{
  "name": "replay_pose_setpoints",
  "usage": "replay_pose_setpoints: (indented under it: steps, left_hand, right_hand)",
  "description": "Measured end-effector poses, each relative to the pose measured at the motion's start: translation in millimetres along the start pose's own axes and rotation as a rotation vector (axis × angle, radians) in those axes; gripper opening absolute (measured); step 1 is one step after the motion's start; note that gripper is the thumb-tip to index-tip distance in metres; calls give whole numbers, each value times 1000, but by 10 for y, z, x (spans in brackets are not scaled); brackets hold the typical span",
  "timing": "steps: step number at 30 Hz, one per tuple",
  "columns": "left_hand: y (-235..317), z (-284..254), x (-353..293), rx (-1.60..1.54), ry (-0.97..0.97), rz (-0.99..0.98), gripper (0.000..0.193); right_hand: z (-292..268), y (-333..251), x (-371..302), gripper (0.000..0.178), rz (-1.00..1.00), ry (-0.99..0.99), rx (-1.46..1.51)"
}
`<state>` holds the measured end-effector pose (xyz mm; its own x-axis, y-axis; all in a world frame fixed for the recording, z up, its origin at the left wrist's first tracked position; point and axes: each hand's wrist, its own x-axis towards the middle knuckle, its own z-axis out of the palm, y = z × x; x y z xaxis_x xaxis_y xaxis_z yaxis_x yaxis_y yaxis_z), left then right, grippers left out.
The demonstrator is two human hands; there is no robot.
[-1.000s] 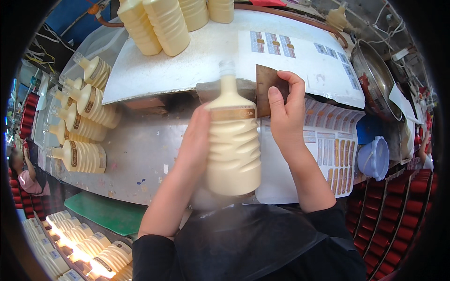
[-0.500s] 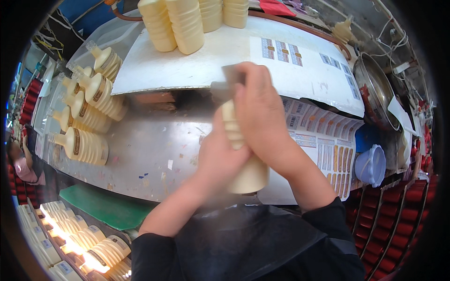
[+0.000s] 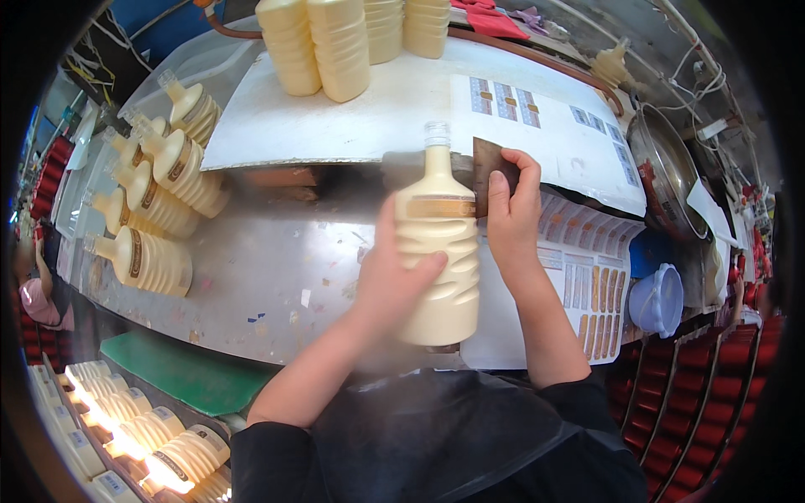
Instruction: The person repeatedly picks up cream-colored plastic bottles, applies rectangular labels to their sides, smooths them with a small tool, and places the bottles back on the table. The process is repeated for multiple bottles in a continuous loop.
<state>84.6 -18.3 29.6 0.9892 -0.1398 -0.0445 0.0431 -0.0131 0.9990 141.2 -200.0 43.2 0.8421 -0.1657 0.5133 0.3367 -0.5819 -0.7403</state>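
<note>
A cream bottle [image 3: 449, 306] with wavy ridges and a clear threaded neck stands almost upright before me over the metal worktop. My left hand [image 3: 387, 281] is wrapped round its left side, thumb across the front. A gold-brown label band [image 3: 436, 207] lies across the bottle's shoulder. In my right hand [image 3: 517, 205], a thin dark flat scraper [image 3: 485, 172] is pinched between thumb and fingers. Its edge is beside the label's right end; whether it touches the bottle I cannot tell. Sticker sheets [image 3: 587, 277] with gold and blue strips lie right of the bottle.
Several banded bottles [image 3: 159, 260] lie in a clear bin at left. More cream bottles [image 3: 340, 50] stand on the white board [image 3: 402, 92] at the back. A lilac bucket [image 3: 658, 299] and a steel basin [image 3: 671, 168] are at right. Lit bottles sit in a rack [image 3: 126, 419] lower left.
My right hand, which was across the bottle's shoulder, has moved right with the scraper. The bottle's neck and gold-brown band now show, and my left hand remains on its side.
</note>
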Motion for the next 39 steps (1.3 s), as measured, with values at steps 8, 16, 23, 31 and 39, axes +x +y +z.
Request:
replay_pose_setpoints:
  steps: [8, 16, 23, 31, 39]
  left_hand:
    - [201, 82, -8, 59, 35, 11, 94]
    - [403, 123, -37, 577, -19, -28, 86]
    - [211, 50, -224, 571, 19, 196, 91]
    - [56, 31, -220, 187, -14, 107, 96]
    - [86, 20, -291, 157, -8, 51, 109]
  right_hand:
    - [-51, -206, 129, 29, 48, 23, 104]
    - [228, -971, 194, 22, -187, -391, -320]
    - [-13, -245, -31, 34, 9, -30, -8]
    - [-586, 345, 209, 35, 221, 38, 297]
    - [-604, 651, 1071, 30, 0, -231, -677]
